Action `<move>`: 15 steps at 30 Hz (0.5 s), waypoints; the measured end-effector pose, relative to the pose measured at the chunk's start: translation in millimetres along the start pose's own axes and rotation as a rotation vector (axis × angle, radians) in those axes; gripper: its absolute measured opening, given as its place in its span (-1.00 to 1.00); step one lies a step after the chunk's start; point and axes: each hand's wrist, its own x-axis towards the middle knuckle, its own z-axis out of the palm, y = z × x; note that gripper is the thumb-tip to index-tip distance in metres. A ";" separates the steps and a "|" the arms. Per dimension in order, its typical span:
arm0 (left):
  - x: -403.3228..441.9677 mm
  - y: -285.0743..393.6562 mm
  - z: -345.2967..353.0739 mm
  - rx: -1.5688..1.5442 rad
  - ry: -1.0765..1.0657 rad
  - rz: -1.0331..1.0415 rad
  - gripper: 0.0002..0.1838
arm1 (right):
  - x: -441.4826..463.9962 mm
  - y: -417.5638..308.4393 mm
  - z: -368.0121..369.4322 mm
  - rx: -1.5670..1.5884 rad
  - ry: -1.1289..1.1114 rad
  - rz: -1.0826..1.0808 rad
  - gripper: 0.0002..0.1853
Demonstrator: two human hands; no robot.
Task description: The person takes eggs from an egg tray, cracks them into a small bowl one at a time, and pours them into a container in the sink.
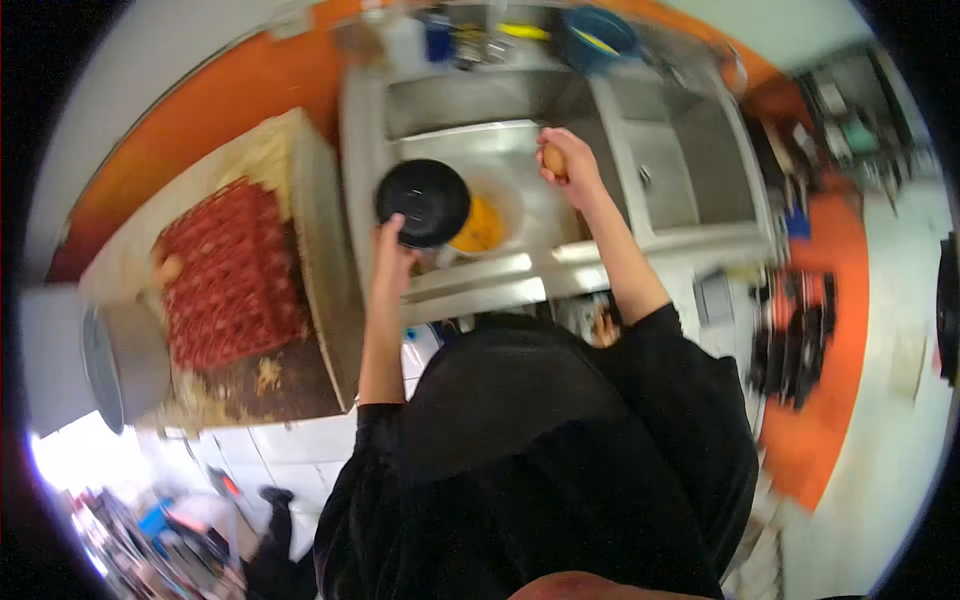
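Observation:
My left hand [394, 250] grips the near rim of a black bowl [425, 200], thumb over its edge. The bowl is above the left sink basin and looks empty inside, apart from some glare. Partly behind it stands a pale container [512, 200] with an orange-yellow mass, likely egg yolks [482, 226], in it. My right hand [572, 168] is closed around a brown egg [554, 160], held to the right of the bowl and apart from it. Blur hides the finer detail of my fingers.
A stack of red egg trays [230, 275] sits on a stained counter [240, 395] at left, with one egg [172, 268] at its edge. A steel sink [650, 235] has a second basin at right. A blue tub [600, 35] and bottles stand behind. Another person's dark leg [275, 540] shows lower left.

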 end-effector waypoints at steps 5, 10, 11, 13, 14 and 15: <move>15.7 -14.9 29.8 0.012 -0.101 -0.009 -0.43 | -90.9 23.1 -104.4 -1.884 0.670 -0.143 -0.68; 14.7 -31.7 50.7 0.137 -0.189 -0.072 -0.48 | -112.3 47.9 -151.3 -2.119 0.607 -0.022 -0.72; 15.0 -34.9 51.7 0.138 -0.183 -0.077 -0.49 | -110.2 48.8 -151.9 -2.106 0.623 -0.140 -0.76; 16.1 -36.3 56.3 0.157 -0.192 -0.084 -0.49 | -107.3 46.6 -155.9 -2.065 0.656 -0.153 -0.76; 15.1 -36.1 59.9 0.162 -0.202 -0.092 -0.49 | -106.1 44.3 -156.6 -2.038 0.684 -0.164 -0.76; 13.4 -36.3 62.9 0.166 -0.200 -0.087 -0.49 | -106.9 44.8 -157.0 -2.034 0.683 -0.169 -0.76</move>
